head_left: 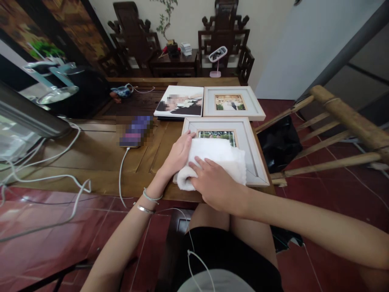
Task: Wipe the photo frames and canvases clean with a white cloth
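A folded white towel (223, 160) lies over the lower left part of a picture frame (253, 162) with a pale wood edge and wide light mat. My right hand (217, 182) grips the towel at its near side, thumb tucked into the rolled fold and fingers pressed on top. My left hand (179, 154) rests along the left edge of the same frame, fingers stretched out and touching the towel's side. The upper part of the photo (223, 134) inside shows above the cloth; the rest is covered.
Behind lie a second picture frame (255, 103) and a photo album (161, 105). A phone (136, 132) with a white cable sits left on the wooden table (158, 162). Beyond are a pink mirror (215, 73) and a small blue-and-white teapot (123, 91). A bamboo chair (331, 164) stands right.
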`<state>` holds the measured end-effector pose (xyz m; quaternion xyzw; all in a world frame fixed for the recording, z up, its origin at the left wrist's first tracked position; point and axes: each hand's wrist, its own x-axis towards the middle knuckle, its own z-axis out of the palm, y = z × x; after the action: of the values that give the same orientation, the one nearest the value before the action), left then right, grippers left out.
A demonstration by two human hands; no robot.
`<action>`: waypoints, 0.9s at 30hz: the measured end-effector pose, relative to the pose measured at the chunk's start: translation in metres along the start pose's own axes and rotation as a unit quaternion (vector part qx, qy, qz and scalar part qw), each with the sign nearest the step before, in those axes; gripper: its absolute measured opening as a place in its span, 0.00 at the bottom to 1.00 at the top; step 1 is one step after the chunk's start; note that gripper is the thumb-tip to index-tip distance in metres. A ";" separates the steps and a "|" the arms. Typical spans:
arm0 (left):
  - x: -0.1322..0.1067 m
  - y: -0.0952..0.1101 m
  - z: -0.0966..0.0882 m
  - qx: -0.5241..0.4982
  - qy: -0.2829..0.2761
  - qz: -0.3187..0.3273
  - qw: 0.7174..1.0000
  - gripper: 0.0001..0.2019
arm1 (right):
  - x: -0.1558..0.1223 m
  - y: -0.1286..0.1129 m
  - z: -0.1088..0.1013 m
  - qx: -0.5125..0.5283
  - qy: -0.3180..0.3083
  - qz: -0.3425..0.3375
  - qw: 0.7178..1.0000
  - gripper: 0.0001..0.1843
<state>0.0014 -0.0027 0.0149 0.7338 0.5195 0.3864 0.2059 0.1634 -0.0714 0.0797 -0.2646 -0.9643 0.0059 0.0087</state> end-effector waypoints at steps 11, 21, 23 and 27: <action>0.001 -0.001 0.005 0.006 0.003 0.000 1.000 0.27 | -0.054 0.032 -0.029 0.032 -0.070 0.039 0.996 0.16; 0.000 -0.007 0.000 -0.090 -0.011 -0.017 0.996 0.29 | 0.008 -0.022 -0.001 -0.072 0.019 -0.064 0.995 0.14; -0.002 -0.004 -0.001 -0.068 -0.012 0.001 0.998 0.28 | 0.005 -0.015 -0.002 -0.041 0.007 -0.070 0.997 0.13; -0.004 0.002 -0.004 -0.033 -0.013 0.016 0.999 0.29 | 0.001 -0.008 -0.003 -0.005 0.000 -0.065 0.998 0.13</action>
<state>-0.0006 -0.0076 0.0174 0.7397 0.4922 0.3966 0.2306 0.1586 -0.0780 0.0827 -0.2014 -0.9795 0.0004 0.0081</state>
